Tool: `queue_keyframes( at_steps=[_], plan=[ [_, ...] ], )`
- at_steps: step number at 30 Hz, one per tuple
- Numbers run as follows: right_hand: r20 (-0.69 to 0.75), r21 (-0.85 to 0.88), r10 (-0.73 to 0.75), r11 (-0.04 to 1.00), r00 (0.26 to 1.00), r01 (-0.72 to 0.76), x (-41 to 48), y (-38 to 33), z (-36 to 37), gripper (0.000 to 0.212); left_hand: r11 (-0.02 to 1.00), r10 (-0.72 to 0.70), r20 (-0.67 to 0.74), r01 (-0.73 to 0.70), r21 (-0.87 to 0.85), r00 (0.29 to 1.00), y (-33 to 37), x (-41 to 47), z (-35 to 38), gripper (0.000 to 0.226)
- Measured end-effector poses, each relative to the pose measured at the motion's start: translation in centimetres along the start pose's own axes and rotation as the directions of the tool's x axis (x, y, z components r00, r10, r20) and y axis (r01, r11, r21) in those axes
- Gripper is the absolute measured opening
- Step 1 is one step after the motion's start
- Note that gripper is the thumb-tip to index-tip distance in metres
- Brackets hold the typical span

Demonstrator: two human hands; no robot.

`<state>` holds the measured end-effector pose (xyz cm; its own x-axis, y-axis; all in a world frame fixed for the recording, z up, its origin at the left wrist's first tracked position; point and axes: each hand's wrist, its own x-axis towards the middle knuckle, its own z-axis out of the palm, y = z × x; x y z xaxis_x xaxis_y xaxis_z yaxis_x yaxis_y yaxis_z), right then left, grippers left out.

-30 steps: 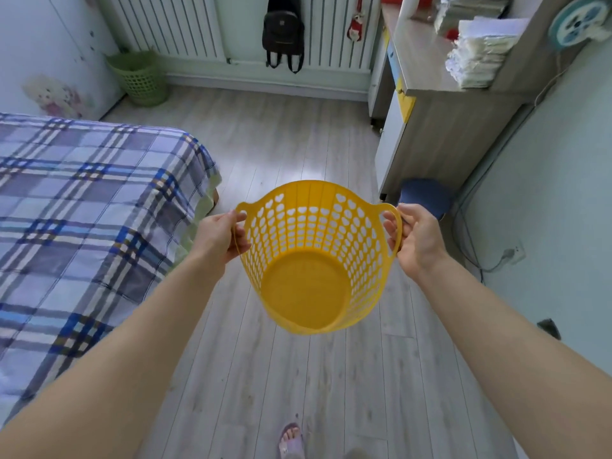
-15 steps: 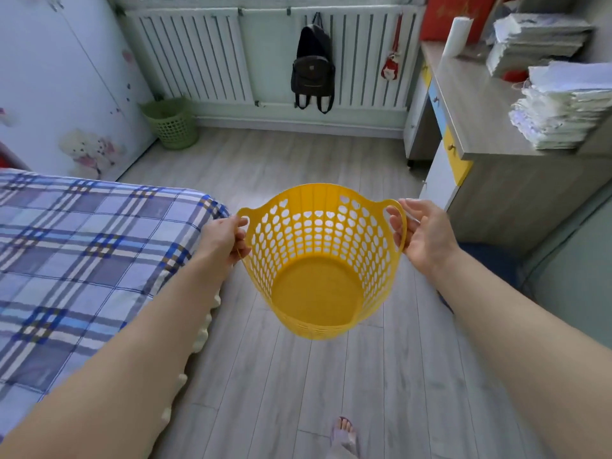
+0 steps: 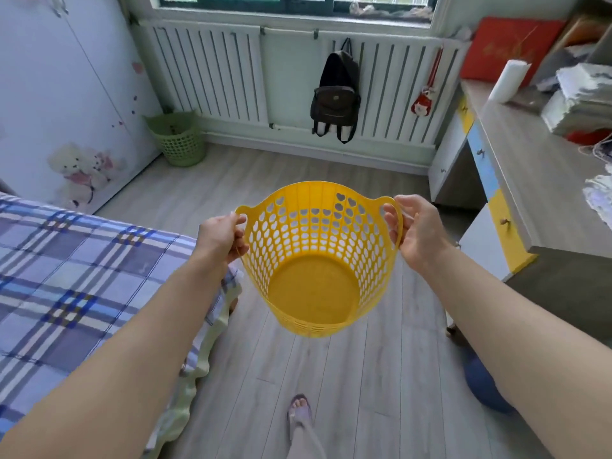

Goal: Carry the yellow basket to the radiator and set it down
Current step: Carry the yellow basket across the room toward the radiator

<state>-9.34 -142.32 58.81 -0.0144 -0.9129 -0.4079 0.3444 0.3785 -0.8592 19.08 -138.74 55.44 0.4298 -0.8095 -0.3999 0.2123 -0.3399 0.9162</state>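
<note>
At your 9 o'clock the plaid bed [image 3: 82,276] runs along the floor, its corner just beside your left forearm. At 3 o'clock the desk [image 3: 536,193] with stacked papers [image 3: 583,101] lines the right side. Between them the wooden floor [image 3: 298,167] lies bare up to the radiator [image 3: 212,67] at 12 o'clock. A black backpack [image 3: 336,94] hangs on the radiator at 12, a red charm [image 3: 424,102] at 1, and a green basket [image 3: 178,139] stands on the floor at 10. Your sandalled foot [image 3: 299,410] shows at 6. The yellow basket [image 3: 318,260] hangs in the air, mouth tipped toward you, its axis leaning away at the bottom. Your left hand [image 3: 220,236] is curled tight on one handle; your right hand [image 3: 417,231] wraps the other, fingers looser
</note>
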Motion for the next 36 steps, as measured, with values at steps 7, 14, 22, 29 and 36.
queue_keyframes(
  at_steps=[7, 14, 22, 29, 36],
  plan=[
    [-0.039, 0.012, 0.0, 1.0, 0.999, 0.0, 11.7, -3.7, 6.5, 0.012, 0.999, 0.018, -0.011, -0.018, 0.036, 1.0, 6.3, 12.9, 2.3, 0.025],
    [-0.022, -0.009, -0.012, 1.0, 1.0, 0.012, 24.4, -6.7, 13.1, 0.013, 0.998, 0.033, -0.015, -0.032, 0.05, 0.999, 12.1, 26.7, 4.8, 0.027],
    [0.042, 0.009, -0.003, 1.0, 0.999, 0.002, 42.7, -10.8, 22.6, 0.019, 0.999, 0.023, -0.099, -0.018, 0.05, 0.995, 19.2, 43.0, 7.3, 0.023],
    [0.041, -0.097, 0.011, 0.995, 0.999, -0.007, 56.3, -13.7, 33.3, 0.014, 0.999, 0.03, -0.178, -0.028, 0.017, 0.984, 25.7, 56.5, 6.8, 0.02],
    [0.065, -0.13, 0.064, 0.99, 0.996, -0.055, 69.4, -13.5, 45.7, 0.013, 1.0, 0.003, -0.25, 0.001, 0.017, 0.968, 30.3, 72.0, 2.6, 0.022]
  ],
)
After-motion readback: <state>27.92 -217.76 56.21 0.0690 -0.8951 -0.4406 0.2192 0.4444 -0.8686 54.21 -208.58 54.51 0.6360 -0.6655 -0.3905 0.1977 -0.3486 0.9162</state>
